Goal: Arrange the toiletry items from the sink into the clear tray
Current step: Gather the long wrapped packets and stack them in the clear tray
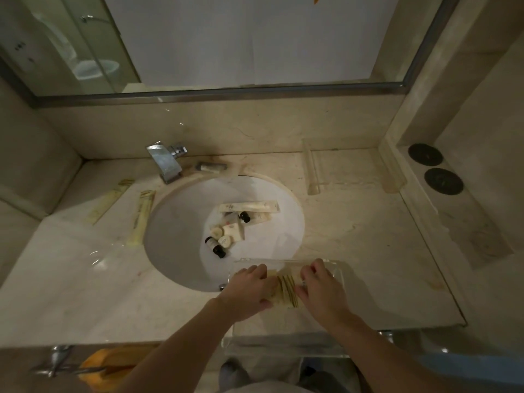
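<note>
the clear tray [337, 275] sits on the marble table [354, 245] at its near edge, just in front of the round white sink [175, 222] and a little to its right; its far rim overlaps the basin's near edge. both hands are inside it. the left hand [249, 292] and the right hand [321, 287] press from either side on a small pale packet with dark stripes [286, 290], fingers curled around its ends, so each hand is closed on that packet.

down in the sink bowl lies a loose heap of toiletries: a long white tube [249, 207] across the top, a small bottle with a black cap [256, 217] under it, two more black-capped bottles [215, 246] at the near-left, and a white soap bar [234, 231] with small round pieces between them.

on the table left of the basin lie two long yellow sachets [141, 217], well apart from the tray. a chrome faucet [166, 163] stands behind the sink, with a small grey tube [211, 167] beside it.
</note>
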Demonstrator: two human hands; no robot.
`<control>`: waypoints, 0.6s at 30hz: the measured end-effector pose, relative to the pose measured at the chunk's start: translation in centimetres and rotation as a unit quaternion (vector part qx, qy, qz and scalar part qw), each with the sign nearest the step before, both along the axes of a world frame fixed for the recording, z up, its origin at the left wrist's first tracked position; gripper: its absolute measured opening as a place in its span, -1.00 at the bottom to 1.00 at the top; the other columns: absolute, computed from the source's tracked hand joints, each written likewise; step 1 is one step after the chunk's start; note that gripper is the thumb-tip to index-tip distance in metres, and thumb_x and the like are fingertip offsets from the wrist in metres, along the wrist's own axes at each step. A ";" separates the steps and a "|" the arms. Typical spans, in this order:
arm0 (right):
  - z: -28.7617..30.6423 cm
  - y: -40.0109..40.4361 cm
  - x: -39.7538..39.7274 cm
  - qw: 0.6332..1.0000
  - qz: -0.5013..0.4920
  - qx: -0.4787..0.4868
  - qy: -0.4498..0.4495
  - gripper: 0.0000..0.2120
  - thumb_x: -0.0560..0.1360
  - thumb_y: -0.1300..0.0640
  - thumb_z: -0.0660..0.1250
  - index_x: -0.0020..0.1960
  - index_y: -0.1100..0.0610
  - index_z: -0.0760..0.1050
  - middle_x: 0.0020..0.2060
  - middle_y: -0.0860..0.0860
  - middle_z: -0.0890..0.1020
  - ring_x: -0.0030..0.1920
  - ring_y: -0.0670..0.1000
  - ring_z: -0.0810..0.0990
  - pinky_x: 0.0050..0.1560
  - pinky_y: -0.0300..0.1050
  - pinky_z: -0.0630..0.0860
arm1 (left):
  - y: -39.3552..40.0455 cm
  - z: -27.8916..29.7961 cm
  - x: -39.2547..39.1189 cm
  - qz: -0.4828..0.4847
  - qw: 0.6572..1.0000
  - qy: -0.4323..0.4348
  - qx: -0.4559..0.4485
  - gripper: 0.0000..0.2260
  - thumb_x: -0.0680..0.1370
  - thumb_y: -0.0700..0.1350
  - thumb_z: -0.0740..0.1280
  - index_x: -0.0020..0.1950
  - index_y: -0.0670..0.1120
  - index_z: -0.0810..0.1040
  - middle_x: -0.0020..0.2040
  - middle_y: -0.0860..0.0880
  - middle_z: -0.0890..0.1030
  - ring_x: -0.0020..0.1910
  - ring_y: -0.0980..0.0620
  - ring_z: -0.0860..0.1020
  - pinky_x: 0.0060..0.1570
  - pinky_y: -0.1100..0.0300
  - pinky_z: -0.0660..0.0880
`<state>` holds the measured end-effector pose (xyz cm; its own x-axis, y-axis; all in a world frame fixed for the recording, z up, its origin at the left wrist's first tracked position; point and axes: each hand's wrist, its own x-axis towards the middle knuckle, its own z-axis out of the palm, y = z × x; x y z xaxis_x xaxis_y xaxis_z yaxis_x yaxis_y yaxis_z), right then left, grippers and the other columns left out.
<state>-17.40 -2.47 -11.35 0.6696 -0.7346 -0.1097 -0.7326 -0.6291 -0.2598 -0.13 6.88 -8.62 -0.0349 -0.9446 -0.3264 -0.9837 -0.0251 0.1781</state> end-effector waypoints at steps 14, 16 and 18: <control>-0.3 -0.3 -0.1 0.975 0.212 -0.064 0.032 -0.57 0.24 -0.23 0.32 -0.01 0.00 0.42 -0.12 -0.02 0.48 -0.15 0.00 0.53 -0.31 -0.11 0.57 | 0.3 0.0 0.8 0.011 1.000 0.013 0.006 -0.60 0.46 0.02 0.34 0.26 0.02 0.38 0.11 -0.06 0.42 0.09 -0.06 0.43 0.10 0.07 0.37; -0.5 -0.4 0.2 0.976 0.202 -0.087 0.011 -0.63 0.24 -0.17 0.36 -0.05 0.01 0.46 -0.16 -0.01 0.51 -0.19 0.01 0.54 -0.31 -0.13 0.56 | 0.3 0.0 0.9 0.016 1.000 0.009 0.004 -0.59 0.46 0.03 0.34 0.27 0.01 0.37 0.12 -0.06 0.43 0.10 -0.07 0.44 0.10 0.07 0.37; -0.5 -0.4 0.5 0.977 0.187 -0.098 0.000 -0.61 0.22 -0.15 0.42 -0.05 0.02 0.48 -0.17 -0.01 0.52 -0.19 0.02 0.54 -0.30 -0.13 0.56 | 0.3 0.0 1.0 0.016 1.000 0.005 0.008 -0.57 0.45 0.05 0.35 0.28 0.00 0.36 0.13 -0.07 0.43 0.10 -0.08 0.44 0.10 0.05 0.37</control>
<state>-16.88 -2.87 -11.88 0.8956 -0.4447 0.0087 -0.4414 -0.8910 -0.1063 0.85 7.21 -8.62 -0.0092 -0.9402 -0.3406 -0.9805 -0.0585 0.1879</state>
